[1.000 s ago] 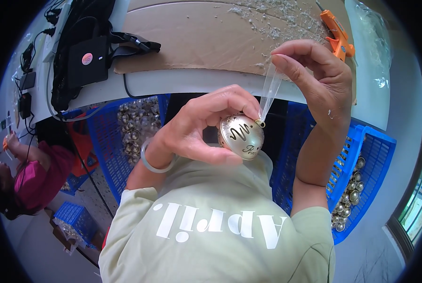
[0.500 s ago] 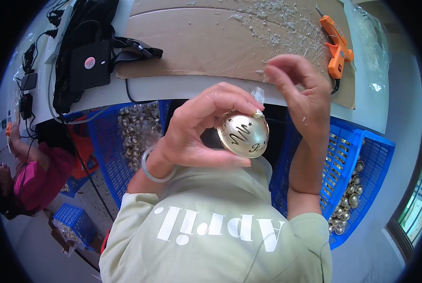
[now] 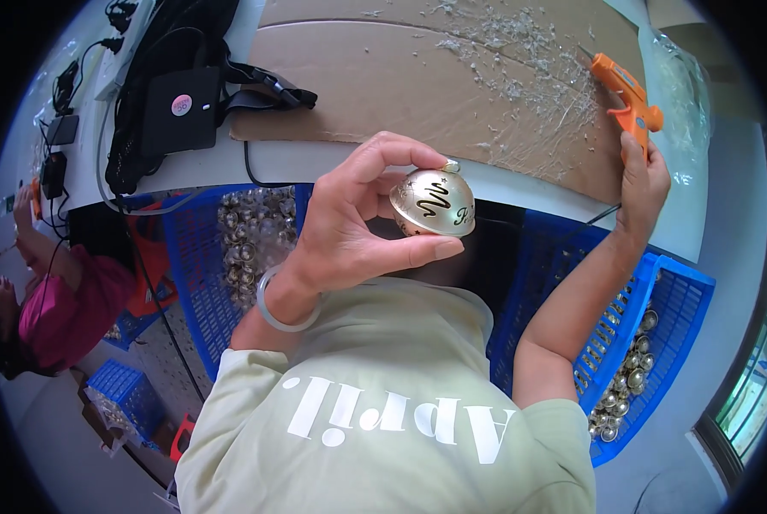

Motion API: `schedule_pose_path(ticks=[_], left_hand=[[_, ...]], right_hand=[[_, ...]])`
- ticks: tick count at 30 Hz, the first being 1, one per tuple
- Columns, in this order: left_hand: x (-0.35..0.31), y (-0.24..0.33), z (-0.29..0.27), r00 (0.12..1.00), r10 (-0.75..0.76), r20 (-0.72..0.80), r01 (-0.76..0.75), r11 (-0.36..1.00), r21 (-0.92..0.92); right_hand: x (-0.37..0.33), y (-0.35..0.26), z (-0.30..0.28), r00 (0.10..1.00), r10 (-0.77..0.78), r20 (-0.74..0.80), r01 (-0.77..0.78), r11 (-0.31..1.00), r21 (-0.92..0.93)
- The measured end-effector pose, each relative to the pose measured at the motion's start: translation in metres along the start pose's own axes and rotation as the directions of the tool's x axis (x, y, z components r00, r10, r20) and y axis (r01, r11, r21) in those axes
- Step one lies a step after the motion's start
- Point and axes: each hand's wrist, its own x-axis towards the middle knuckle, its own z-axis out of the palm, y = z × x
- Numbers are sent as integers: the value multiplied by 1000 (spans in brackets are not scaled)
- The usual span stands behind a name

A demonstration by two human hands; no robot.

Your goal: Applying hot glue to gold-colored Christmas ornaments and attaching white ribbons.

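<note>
A gold Christmas bauble [image 3: 435, 206] with a dark zigzag tree, small stars and lettering sits between the thumb and fingers of my left hand [image 3: 358, 206]. Its metal cap points up beside my index fingertip. From this side the bauble's lower edge looks cut off like a dome. Over at the right end of the table, my right hand [image 3: 643, 184] is closed around the handle of an orange glue gun [image 3: 625, 86]. The gun's nozzle points to the far left, over the cardboard [image 3: 375, 86]. My palm hides the lower part of the handle.
Wispy glue strings [image 3: 529, 77] litter the cardboard. A black box with straps [image 3: 180, 107] lies at the left. Blue crates of gold baubles flank me, one left [image 3: 199, 274] and one right [image 3: 674, 317]. Farther left sits another person in a pink top [image 3: 79, 295].
My right hand has moved from beside the bauble to the right and taken hold of the glue gun. My left hand has turned the bauble, and the clear strip by its cap is gone from view.
</note>
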Motion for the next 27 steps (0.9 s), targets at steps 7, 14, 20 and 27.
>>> schedule_pose_path(ticks=[7,14,20,27], left_hand=[[4,4,-8,999,13,-48,-10,997,74],[5,7,-15,999,-16,-51,22,991,131],[6,8,-15,999,4,-51,3,991,131],[4,10,-16,999,4,-41,1,993,120]], right_hand=[[-54,-26,-6,993,-70,100,-26,682,731],[-92,-24,-19,831,-243,500,-301,559,773],[-115,-26,-15,678,-359,642,-271,690,672],[-129,-40,-3,719,-274,638,-274,732,624]])
